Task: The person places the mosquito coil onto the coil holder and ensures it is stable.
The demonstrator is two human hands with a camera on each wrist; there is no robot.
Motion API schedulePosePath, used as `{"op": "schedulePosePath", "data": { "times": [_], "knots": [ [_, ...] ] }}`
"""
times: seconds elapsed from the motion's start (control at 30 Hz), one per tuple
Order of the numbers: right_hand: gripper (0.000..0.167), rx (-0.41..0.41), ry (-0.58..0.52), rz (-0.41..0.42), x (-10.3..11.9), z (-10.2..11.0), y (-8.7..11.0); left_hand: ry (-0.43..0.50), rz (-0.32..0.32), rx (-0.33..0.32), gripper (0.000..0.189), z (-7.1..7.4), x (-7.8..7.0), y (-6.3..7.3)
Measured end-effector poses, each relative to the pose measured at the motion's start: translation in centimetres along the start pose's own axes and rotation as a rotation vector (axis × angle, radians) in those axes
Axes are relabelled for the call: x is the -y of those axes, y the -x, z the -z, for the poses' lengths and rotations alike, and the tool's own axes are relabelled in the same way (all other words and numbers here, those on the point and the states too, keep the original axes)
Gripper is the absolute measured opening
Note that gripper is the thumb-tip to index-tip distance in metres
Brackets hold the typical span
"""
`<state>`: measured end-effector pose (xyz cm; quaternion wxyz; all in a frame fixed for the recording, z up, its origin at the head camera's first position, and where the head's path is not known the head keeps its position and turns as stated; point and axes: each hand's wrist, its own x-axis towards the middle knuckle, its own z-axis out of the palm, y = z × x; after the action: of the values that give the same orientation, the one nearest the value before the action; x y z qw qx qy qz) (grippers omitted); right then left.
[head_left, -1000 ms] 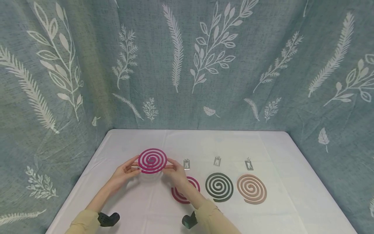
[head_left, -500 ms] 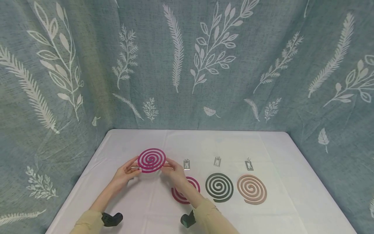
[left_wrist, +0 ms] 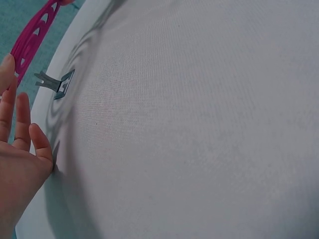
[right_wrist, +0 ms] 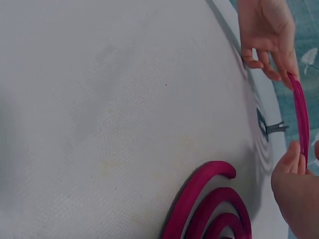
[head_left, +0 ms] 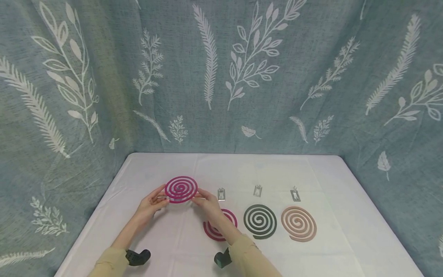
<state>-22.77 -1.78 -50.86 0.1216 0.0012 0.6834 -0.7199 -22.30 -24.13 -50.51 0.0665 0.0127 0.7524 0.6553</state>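
Evidently, left hand [head_left: 150, 202] and right hand [head_left: 209, 204] pinch the pink coil [right_wrist: 302, 112] above the metal stand [left_wrist: 49, 81]; alignment seems the step; next, level lowering appears needed.

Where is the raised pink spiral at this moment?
In the head view, the raised pink spiral is left of centre, held between the left hand and right hand, above a grey stand.
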Motion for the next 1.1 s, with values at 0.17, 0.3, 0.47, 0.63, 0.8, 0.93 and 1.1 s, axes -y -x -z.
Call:
{"op": "schedulePosePath", "data": {
  "times": [0.17, 0.3, 0.47, 0.63, 0.8, 0.93, 1.1],
  "knots": [
    [0.055, 0.029, -0.025, -0.008, -0.1, -0.1, -0.2, 0.01, 0.006, -0.019, 0.065, 0.1, 0.3, -0.2],
    [0.056, 0.047, -0.065, -0.018, -0.3, -0.2, -0.5, 0.042, 0.007, -0.025, 0.066, 0.1, 0.4, -0.1],
    [0.056, 0.065, -0.112, -0.039, -0.4, -0.3, -0.6, 0.089, 0.014, -0.026, 0.068, 0.1, 0.7, 0.1],
    [0.058, 0.083, -0.128, -0.045, -0.8, -0.4, -0.6, 0.063, 0.035, -0.034, 0.066, 0.0, 1.0, 0.1],
    [0.058, 0.093, -0.109, -0.029, -1.2, -0.5, -0.7, 0.032, 0.06, -0.041, 0.065, 0.0, 1.1, 0.1],
    [0.059, 0.091, -0.102, -0.028, -1.4, -0.5, -1.0, 0.022, 0.056, -0.039, 0.065, 0.1, 1.0, 0.0],
    [0.059, 0.098, -0.114, -0.025, -1.5, -0.6, -1.3, 0.032, 0.05, -0.035, 0.065, 0.2, 1.0, -0.1]
  ]
}}
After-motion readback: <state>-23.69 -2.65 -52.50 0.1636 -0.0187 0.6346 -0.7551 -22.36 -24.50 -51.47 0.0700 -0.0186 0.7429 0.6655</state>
